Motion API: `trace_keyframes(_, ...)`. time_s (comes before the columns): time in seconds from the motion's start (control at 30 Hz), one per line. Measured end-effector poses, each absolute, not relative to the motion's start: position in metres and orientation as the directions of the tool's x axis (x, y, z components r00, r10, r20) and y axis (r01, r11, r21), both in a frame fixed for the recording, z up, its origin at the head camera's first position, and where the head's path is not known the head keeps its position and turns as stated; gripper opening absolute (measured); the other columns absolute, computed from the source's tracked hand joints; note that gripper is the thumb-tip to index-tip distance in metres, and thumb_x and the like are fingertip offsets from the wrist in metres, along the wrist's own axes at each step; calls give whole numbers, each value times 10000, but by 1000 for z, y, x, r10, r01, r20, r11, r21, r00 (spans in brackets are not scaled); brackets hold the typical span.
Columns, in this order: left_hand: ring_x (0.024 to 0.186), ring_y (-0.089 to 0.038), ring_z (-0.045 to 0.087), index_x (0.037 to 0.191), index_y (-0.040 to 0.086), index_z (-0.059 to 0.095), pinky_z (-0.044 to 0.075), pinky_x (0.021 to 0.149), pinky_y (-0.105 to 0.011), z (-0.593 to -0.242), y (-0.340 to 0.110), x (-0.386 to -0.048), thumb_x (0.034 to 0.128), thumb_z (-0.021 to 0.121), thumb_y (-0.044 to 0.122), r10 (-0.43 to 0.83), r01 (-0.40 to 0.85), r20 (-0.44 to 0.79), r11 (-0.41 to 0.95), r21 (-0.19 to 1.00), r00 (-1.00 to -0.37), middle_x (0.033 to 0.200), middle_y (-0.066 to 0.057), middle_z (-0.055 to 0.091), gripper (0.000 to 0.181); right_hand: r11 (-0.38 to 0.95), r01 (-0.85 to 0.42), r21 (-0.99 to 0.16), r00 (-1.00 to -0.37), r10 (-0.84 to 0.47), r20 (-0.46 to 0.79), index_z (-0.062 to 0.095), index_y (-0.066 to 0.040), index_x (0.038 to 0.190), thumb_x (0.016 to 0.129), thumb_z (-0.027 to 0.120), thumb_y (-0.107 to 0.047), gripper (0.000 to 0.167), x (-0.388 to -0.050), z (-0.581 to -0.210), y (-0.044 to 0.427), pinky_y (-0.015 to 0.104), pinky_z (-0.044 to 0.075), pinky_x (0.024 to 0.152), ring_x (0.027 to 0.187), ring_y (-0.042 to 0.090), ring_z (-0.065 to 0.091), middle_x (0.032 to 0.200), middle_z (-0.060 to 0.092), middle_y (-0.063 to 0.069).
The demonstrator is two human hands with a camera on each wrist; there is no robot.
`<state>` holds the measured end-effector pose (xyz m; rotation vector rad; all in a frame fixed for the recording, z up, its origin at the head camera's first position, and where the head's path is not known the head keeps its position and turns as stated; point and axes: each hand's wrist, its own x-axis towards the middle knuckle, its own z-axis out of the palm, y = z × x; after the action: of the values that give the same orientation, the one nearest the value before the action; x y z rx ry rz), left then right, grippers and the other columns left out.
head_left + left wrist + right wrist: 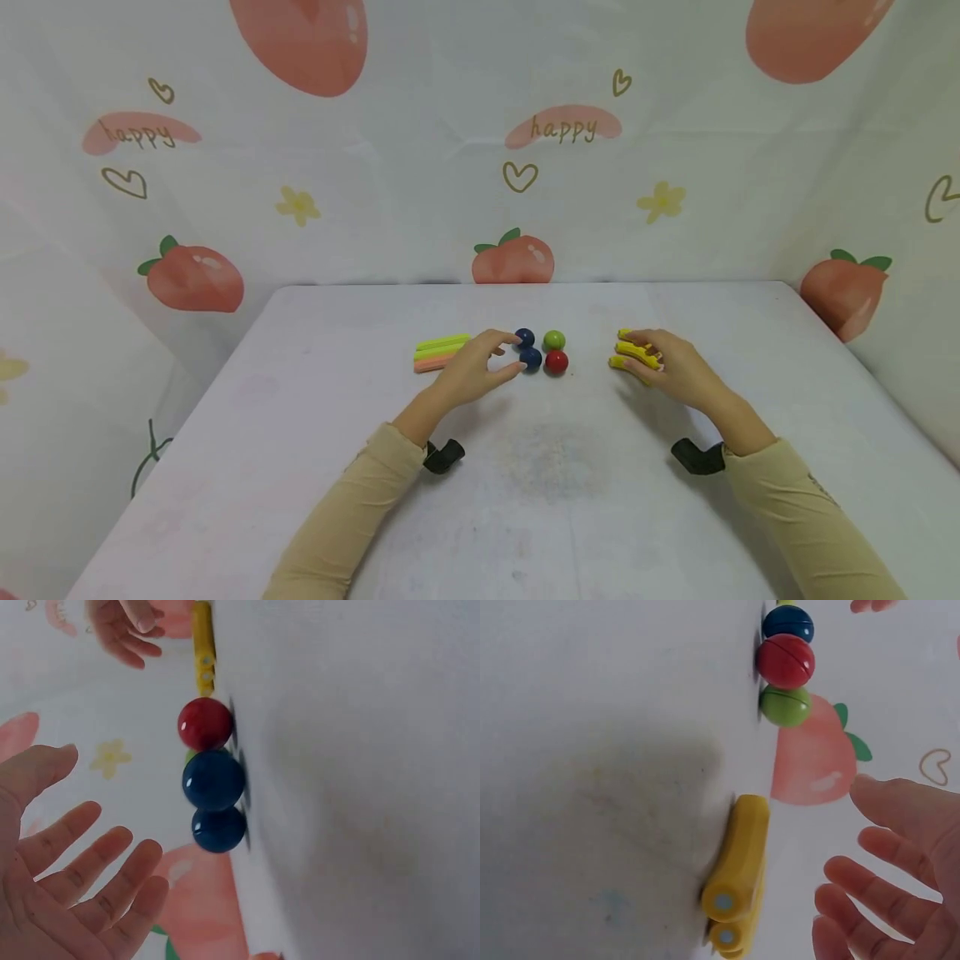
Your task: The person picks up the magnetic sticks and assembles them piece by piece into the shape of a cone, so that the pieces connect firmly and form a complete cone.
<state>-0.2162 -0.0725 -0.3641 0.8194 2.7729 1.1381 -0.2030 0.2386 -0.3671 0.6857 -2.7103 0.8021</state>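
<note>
Two dark blue balls (531, 359), a green ball (554, 340) and a red ball (557, 362) sit together mid-table. My left hand (474, 370) is just left of the blue balls, thumb and fingers apart, holding nothing; the left wrist view shows its fingers (112, 889) spread beside the blue balls (214, 781). Over the yellow banana-shaped pieces (637, 354) hovers my right hand (678, 371), thumb and fingers parted. In the right wrist view a gap separates that hand (900, 877) from the yellow pieces (739, 859).
Yellow-green and orange sticks (435, 360) lie side by side left of the balls, partly behind my left hand. The white table (555, 533) ends at a printed curtain (420, 167). A black strap piece (699, 457) shows at each wrist.
</note>
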Motion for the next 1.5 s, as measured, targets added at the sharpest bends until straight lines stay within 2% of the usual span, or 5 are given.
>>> trace_keyframes(0.23, 1006, -230, 626, 1220, 82, 584, 518, 882, -347, -372, -60, -228, 886, 639, 222, 482, 399, 108, 557, 728, -870, 1261, -86, 576, 366, 757, -447, -476, -893, -353, 279, 550, 96, 1164, 831, 668, -46, 381, -206, -372, 243, 419, 493, 709, 862, 349, 596, 1042, 626, 268)
trace_keyframes(0.53, 802, -175, 602, 1179, 73, 613, 467, 659, -167, -381, -47, -243, 853, 672, 140, 485, 389, 98, 547, 741, -869, 1160, -99, 613, 338, 771, -392, -502, -920, -325, 219, 548, 83, 1163, 843, 658, -65, 369, -212, -377, 246, 336, 467, 670, 830, 314, 595, 1031, 626, 256)
trace_keyframes(0.8, 732, -134, 561, 1175, 71, 616, 432, 615, -153, -383, -42, -249, 840, 680, 107, 479, 353, 51, 567, 745, -877, 1168, -125, 598, 343, 778, -347, -524, -937, -305, 168, 547, 76, 1167, 857, 653, -98, 371, -213, -376, 247, 279, 447, 655, 827, 289, 598, 1035, 624, 241)
trace_keyframes(1.17, 761, -116, 530, 1173, 65, 619, 435, 703, -176, -383, -42, -251, 820, 694, 85, 475, 296, -50, 624, 723, -879, 1275, -155, 551, 362, 772, -306, -557, -950, -289, 121, 554, 61, 1162, 864, 657, -136, 372, -215, -377, 247, 242, 429, 622, 815, 256, 578, 1050, 628, 254)
trace_keyframes(1.5, 1053, -221, 537, 1151, 77, 623, 410, 1012, -374, -382, -46, -250, 814, 699, 93, 469, 274, -71, 626, 730, -880, 1225, -124, 602, 345, 783, -264, -564, -958, -280, 60, 583, 43, 1110, 859, 652, -126, 311, -219, -380, 247, 255, 411, 634, 797, 223, 535, 1066, 625, 241)
